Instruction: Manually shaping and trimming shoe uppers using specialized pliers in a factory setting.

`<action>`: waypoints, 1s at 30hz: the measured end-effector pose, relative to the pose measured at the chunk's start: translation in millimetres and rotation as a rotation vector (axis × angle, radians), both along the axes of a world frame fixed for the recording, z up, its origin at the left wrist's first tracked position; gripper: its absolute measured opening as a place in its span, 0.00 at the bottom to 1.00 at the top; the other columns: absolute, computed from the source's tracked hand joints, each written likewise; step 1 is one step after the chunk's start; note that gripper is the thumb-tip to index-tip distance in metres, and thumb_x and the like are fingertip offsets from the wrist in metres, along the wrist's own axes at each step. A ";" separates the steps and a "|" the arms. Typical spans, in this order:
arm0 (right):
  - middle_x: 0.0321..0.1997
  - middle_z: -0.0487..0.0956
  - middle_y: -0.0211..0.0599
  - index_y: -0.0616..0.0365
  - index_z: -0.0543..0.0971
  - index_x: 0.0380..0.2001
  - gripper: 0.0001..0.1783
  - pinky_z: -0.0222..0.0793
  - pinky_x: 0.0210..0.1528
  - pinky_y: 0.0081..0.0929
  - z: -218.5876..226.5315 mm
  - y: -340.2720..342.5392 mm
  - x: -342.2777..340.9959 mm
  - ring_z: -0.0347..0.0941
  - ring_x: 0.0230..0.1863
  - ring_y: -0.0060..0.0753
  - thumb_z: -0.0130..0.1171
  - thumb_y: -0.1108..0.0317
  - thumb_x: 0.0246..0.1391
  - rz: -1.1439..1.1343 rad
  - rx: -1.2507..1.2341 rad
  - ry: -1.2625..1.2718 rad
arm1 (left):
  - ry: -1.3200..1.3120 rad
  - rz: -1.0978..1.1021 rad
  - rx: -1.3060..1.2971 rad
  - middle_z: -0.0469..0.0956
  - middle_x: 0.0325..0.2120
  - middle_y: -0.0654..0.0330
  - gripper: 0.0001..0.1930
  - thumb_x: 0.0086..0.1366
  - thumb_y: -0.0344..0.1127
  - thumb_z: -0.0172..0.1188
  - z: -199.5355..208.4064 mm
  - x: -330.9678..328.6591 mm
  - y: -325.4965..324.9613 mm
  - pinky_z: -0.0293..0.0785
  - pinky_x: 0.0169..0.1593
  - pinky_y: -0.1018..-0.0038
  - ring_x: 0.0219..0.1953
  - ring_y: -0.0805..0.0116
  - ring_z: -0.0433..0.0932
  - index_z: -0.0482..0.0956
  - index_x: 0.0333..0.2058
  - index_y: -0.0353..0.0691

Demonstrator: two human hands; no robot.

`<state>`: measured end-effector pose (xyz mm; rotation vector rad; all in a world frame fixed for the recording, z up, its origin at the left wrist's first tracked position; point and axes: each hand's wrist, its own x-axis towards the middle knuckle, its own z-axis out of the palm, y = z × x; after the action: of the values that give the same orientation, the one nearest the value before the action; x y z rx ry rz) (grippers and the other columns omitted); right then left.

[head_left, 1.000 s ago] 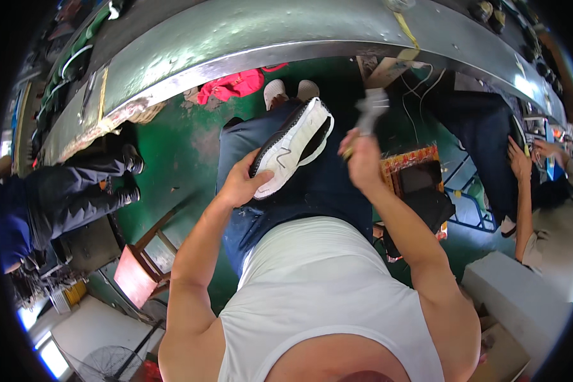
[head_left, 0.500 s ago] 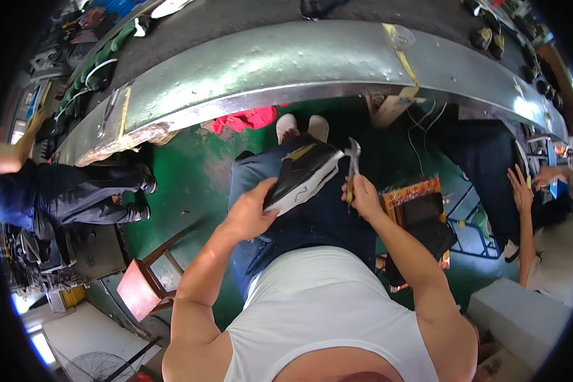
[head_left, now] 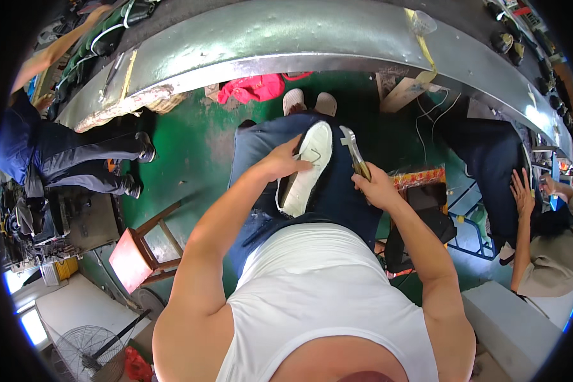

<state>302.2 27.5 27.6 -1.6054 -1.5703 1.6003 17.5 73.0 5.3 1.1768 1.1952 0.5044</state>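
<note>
My left hand [head_left: 280,162] grips a black shoe upper [head_left: 315,169] by its side over my lap. Its white underside faces up, with the thumb lying across it and the fingers tucked beneath. A thin curved line or thread, hard to make out, shows on that underside. In my right hand [head_left: 377,187] is a pair of lasting pliers [head_left: 352,148], held by yellowish handles. Their metal head points away from me, just right of the shoe and apart from it. Whether the jaws are apart cannot be seen.
A metal-edged bench [head_left: 267,48] curves across the far side. Another person [head_left: 63,149] stands at left, and a co-worker's hand [head_left: 522,191] shows at right. A wooden stool [head_left: 132,260] and a fan [head_left: 92,356] are at left; a dark-cushioned seat [head_left: 426,204] is at right.
The shoe has turned from its side to underside up, its length now running toward me. My left hand has moved farther out and right. The pliers have tilted, with their head swung left.
</note>
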 end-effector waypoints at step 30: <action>0.33 0.80 0.53 0.66 0.77 0.37 0.12 0.72 0.39 0.45 39.8 35.2 -43.9 0.77 0.36 0.56 0.55 0.66 0.57 0.586 0.223 -0.370 | 0.767 0.169 0.624 0.78 0.20 0.43 0.14 0.65 0.40 0.57 5.0 14.4 -41.9 0.75 0.30 0.53 0.25 0.41 0.79 0.79 0.26 0.36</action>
<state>258.3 62.7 67.4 -1.4544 -2.4971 1.3493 31.8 31.2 10.2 1.9125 1.8783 0.5959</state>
